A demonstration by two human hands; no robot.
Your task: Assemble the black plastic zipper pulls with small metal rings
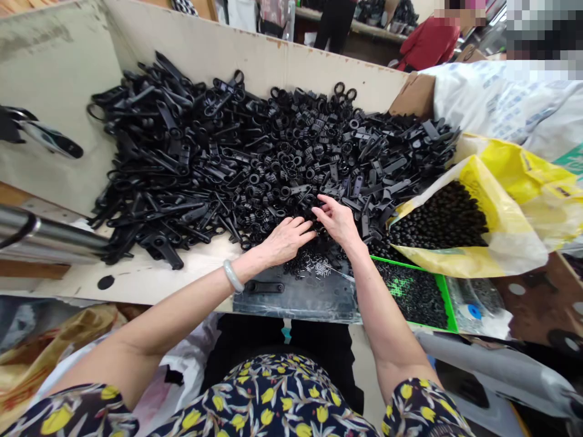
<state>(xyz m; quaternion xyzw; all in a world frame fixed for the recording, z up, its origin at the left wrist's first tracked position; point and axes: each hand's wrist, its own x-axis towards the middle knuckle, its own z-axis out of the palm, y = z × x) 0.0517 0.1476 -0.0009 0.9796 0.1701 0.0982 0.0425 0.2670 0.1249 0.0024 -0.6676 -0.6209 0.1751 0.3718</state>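
My left hand (pixel 290 239) lies over the near edge of the pile, its fingers stretched out towards the right and nothing visible in them. Close beside it, my right hand (pixel 337 223) reaches in among small black plastic rings (pixel 291 159), thumb and fingers apart. Below both hands is a dark work mat (pixel 300 300). Small silver pins (pixel 319 266) lie on it in a heap, next to tiny black parts. A single long black plastic arm (pixel 264 287) rests flat on the mat, left of the pins. What lies directly under my fingertips is hidden.
Long black arms (pixel 159 158) are heaped at the left, flat black pieces (pixel 401 152) at the right. A yellow-and-white bag (pixel 510 237) of black parts leans above a green tray (pixel 449 303). Metal tubing (pixel 54 233) juts in from the left. Wooden walls surround the pile.
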